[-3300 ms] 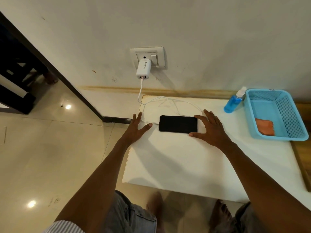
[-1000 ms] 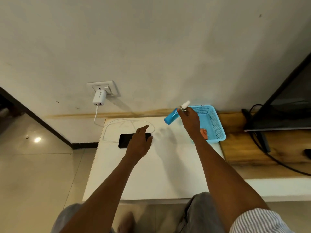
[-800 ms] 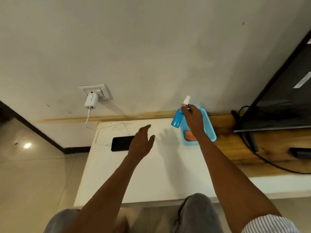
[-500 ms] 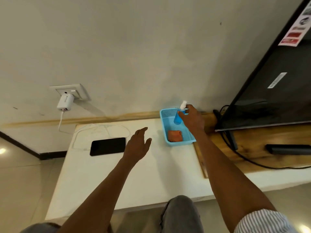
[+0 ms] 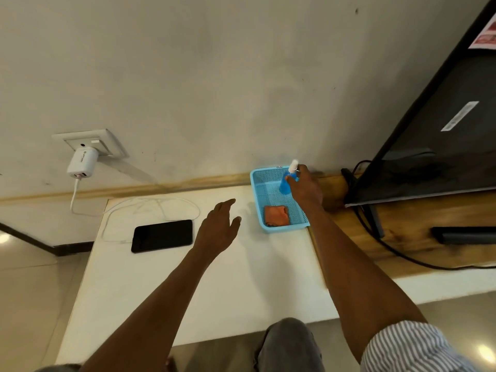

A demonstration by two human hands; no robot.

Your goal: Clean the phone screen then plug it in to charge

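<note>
A black phone (image 5: 162,235) lies face up on the white table (image 5: 214,285), with the white cable (image 5: 150,208) looped behind it and reaching its left end. The cable runs up to a white charger (image 5: 81,162) in the wall socket (image 5: 91,142). My right hand (image 5: 304,187) is shut on a blue spray bottle (image 5: 287,181) and holds it upright over the far end of the blue basket (image 5: 257,210). An orange cloth (image 5: 276,215) lies in the basket's near end. My left hand (image 5: 218,228) hovers open above the table, just right of the phone.
A large black TV (image 5: 434,146) stands on a wooden shelf (image 5: 402,224) to the right, with black cables (image 5: 389,248) trailing over the wood and a dark bar-shaped device (image 5: 464,234) near it. Tiled floor (image 5: 32,291) lies left of the table.
My right hand picked up the spray bottle from beside the basket and carried it over the basket. My left hand left the phone's side and hangs open. The view swung right.
</note>
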